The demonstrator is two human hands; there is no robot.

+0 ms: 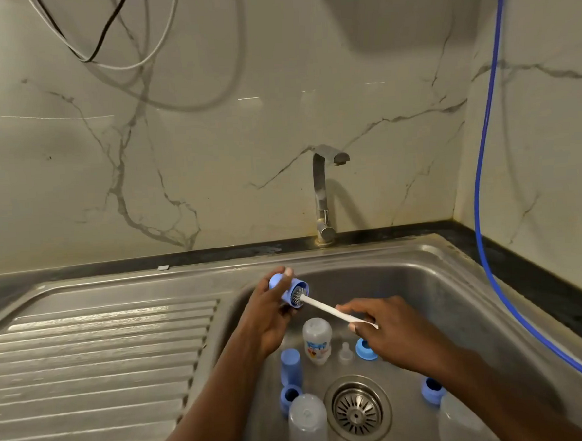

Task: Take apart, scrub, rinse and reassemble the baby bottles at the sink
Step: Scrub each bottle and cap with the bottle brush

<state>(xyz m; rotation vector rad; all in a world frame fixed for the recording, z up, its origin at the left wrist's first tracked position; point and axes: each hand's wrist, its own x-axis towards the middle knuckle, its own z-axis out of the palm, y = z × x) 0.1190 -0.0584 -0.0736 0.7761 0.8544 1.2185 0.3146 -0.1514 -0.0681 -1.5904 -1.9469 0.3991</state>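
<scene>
Head view: over the basin of the steel sink (456, 278), the left hand (271, 313) curls its fingers round a blue cap (287, 287), which is tilted with its open end toward the right hand (391, 330). The right hand pinches the white handle of the bottle brush (322, 307), whose bristles sit inside the cap. Below the hands, on the basin floor, lie a clear bottle (317, 339), a clear nipple (344, 352) and a blue ring (362, 349) partly hidden by the right hand. A second blue cap (290, 365) stands left of the drain (357, 410), well apart from both hands.
</scene>
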